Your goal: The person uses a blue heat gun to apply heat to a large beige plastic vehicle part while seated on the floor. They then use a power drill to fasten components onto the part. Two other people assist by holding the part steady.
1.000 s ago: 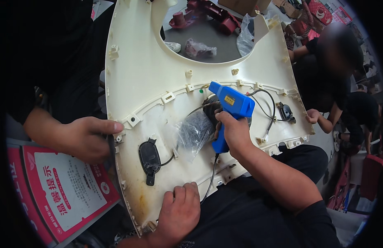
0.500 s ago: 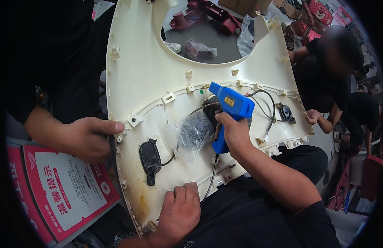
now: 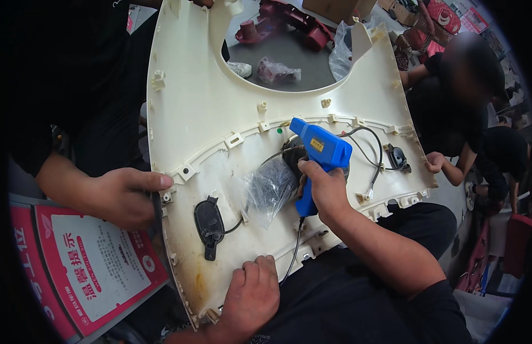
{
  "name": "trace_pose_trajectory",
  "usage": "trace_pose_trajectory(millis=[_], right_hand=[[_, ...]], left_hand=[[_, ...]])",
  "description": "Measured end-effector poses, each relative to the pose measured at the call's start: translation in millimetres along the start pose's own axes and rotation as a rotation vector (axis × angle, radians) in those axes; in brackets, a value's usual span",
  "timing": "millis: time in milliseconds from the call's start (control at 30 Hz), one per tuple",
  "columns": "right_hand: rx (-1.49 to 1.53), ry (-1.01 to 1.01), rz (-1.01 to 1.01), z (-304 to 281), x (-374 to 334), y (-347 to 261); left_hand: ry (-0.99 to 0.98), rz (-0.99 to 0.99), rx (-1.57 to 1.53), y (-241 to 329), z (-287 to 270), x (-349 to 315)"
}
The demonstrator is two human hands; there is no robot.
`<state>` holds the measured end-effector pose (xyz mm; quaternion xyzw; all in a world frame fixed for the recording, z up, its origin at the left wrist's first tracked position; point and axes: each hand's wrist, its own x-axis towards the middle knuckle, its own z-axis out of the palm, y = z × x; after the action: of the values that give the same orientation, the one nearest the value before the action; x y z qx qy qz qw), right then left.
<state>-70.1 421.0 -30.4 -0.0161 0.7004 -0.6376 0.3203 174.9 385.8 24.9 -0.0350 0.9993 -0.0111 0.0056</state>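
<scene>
A: Near side?
B: Left hand (image 3: 251,292): fingers together, half bent, lying on the near edge of the large curved cream plastic panel (image 3: 191,109). Palm hidden, can't tell if it grips.
A: Other one?
B: Right hand (image 3: 325,186) closed round the handle of the blue plastic gun-shaped tool (image 3: 337,152), over the panel's middle, nose up-left. Thin black cable (image 3: 297,246) hangs from it.
A: Around it?
B: Crumpled clear plastic bag (image 3: 271,186) just left; black oval plastic part (image 3: 208,223) further left. Co-worker's hand (image 3: 125,198) at panel's left edge.
A: Beyond?
B: Dark red plastic part (image 3: 318,39), seen through the cutout.
</scene>
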Motion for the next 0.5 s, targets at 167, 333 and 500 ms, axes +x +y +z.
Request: trace_pose_trajectory(millis=[167,333,500], right_hand=[[0.001,-0.006,-0.002,-1.0,-0.6,1.2],[-0.01,0.002,0.007,-2.6,2.3,4.1],[0.016,-0.005,0.033,0.4,-0.3,0.0]], left_hand=[[-0.001,0.008,0.005,0.0,0.5,0.4],[-0.008,0.004,-0.026,0.6,0.1,0.5],[-0.018,0.0,-0.021,0.6,1.2,0.1]])
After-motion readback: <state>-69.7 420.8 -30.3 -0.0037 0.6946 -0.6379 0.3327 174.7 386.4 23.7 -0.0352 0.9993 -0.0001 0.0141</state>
